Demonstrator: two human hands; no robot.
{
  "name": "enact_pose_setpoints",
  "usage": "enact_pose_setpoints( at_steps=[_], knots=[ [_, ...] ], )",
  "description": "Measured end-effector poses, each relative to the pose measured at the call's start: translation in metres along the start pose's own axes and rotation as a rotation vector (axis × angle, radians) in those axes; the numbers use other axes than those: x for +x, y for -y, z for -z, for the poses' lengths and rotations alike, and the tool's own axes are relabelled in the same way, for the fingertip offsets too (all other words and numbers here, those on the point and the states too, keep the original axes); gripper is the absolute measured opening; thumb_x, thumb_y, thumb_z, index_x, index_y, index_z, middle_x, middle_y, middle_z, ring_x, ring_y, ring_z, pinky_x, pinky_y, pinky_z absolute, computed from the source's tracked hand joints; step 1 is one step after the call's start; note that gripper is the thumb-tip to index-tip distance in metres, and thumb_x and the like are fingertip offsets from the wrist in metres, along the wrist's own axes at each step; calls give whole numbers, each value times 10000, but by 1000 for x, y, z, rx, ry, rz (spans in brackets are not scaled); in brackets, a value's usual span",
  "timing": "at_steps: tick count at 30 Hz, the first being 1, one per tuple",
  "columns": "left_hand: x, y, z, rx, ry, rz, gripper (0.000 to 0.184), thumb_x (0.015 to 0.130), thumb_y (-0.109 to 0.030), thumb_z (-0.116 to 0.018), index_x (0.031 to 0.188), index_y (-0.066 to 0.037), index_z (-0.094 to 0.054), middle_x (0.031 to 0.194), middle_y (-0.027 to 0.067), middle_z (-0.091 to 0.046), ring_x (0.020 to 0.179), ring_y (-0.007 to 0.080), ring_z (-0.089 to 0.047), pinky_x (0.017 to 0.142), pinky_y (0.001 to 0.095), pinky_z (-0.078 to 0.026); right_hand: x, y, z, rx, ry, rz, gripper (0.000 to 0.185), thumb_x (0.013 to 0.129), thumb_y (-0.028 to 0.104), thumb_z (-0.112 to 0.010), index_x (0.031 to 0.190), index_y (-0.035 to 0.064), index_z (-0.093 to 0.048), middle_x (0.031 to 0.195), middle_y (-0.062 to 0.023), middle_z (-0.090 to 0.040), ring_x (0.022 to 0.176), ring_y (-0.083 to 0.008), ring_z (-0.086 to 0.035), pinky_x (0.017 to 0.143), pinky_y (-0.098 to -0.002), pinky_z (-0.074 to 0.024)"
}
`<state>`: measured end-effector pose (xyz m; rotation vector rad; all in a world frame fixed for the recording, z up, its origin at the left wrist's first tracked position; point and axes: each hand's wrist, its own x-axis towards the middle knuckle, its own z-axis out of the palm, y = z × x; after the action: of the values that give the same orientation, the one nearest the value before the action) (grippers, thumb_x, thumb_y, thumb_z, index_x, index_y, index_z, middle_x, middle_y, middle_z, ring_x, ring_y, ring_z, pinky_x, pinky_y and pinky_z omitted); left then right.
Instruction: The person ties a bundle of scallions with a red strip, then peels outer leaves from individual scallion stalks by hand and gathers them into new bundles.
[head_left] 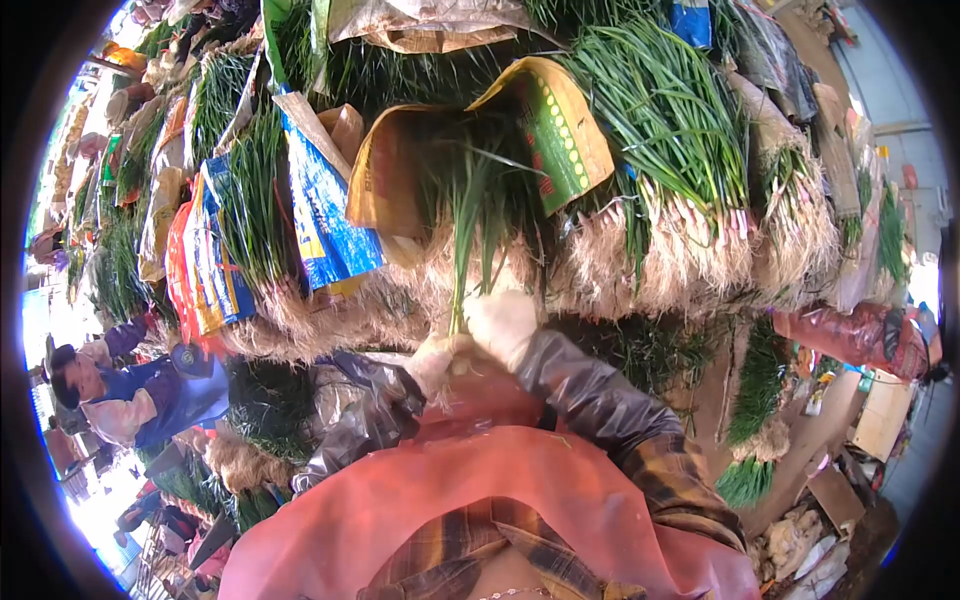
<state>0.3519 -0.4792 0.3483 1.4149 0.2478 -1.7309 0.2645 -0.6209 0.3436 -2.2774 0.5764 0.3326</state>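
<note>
Both of my hands wear pale gloves and meet in front of my chest. My left hand [436, 364] is closed around the root end of a few scallions [462, 235], whose green leaves point away from me. Against it, my right hand [503, 325] is closed at the lower stems of the same scallions; its fingertips are partly hidden. Behind them lies a pile of scallions under an opened yellow and green sack [565, 135], with tangled pale roots [430, 275] hanging toward me. The leaves are slightly blurred.
A large scallion bundle [690, 150] lies to the right, a blue and white sack [325, 205] to the left. Another bundle [760, 400] is on the floor at right. A person in blue [165, 395] is at left, another in a red apron [850, 338] at right.
</note>
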Motion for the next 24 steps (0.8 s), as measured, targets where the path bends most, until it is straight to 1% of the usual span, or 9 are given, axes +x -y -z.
enact_pose_setpoints(
  at_steps=[4,5,6,7,8,10,14,17,24],
  knots=[
    [-14,1,3,74,161,24,183,883,-169,-545,894,-9,-633,583,-23,-484,446,76,-406,410,242,-347,0,-34,-11,-189,-545,-94,133,843,133,-547,778,62,-640,611,-24,-614,500,-172,-581,486,-287,-491],
    [-20,13,8,29,267,-32,199,898,-165,-522,916,4,-626,556,-34,-465,427,67,-386,390,219,-299,-6,-61,2,582,-865,-109,161,892,138,-521,823,50,-638,649,-39,-628,535,-169,-587,498,-280,-489],
    [-33,26,12,-187,332,-91,210,900,-152,-518,954,31,-606,525,-35,-439,423,61,-372,383,198,-271,-24,-70,36,767,-741,-480,194,921,160,-493,874,47,-644,696,-73,-640,584,-183,-607,539,-279,-502],
    [-49,25,16,-254,313,-156,215,899,-147,-517,973,39,-594,527,-27,-451,427,61,-383,385,204,-281,-36,-104,34,45,-535,-518,203,922,195,-500,910,59,-651,755,-110,-663,611,-203,-628,564,-302,-511],
    [-60,19,19,-317,303,-224,222,899,-142,-516,991,48,-582,530,-19,-462,431,60,-394,387,210,-292,-40,-111,37,-77,111,-677,255,910,271,-533,1022,76,-653,817,-131,-678,685,-224,-656,612,-311,-514],
    [-59,21,28,-409,263,-404,251,878,-224,-563,940,19,-574,538,29,-478,428,144,-452,402,260,-355,-71,-113,10,-212,372,-497,368,890,378,-553,1121,103,-635,872,-133,-689,749,-229,-670,663,-341,-513],
    [-31,6,21,-298,367,-408,273,908,-264,-544,745,-50,-495,806,113,-578,688,187,-567,560,304,-472,-14,-66,-12,61,-449,-234,418,870,443,-537,1109,116,-639,872,-135,-685,760,-264,-661,686,-380,-500],
    [-10,-10,3,-146,102,-191,399,950,-377,-513,986,9,-610,973,131,-634,879,233,-616,722,330,-523,35,-73,-33,208,-475,-477,229,854,311,-559,868,104,-656,714,-114,-647,609,-259,-616,581,-377,-478],
    [37,-13,-21,-191,-69,-264,379,950,-295,-523,1230,-44,-571,941,36,-647,752,132,-587,698,297,-502,-33,-17,-9,3,-450,421,114,812,205,-619,836,107,-672,729,-75,-659,574,-209,-605,549,-330,-467]
  ],
)
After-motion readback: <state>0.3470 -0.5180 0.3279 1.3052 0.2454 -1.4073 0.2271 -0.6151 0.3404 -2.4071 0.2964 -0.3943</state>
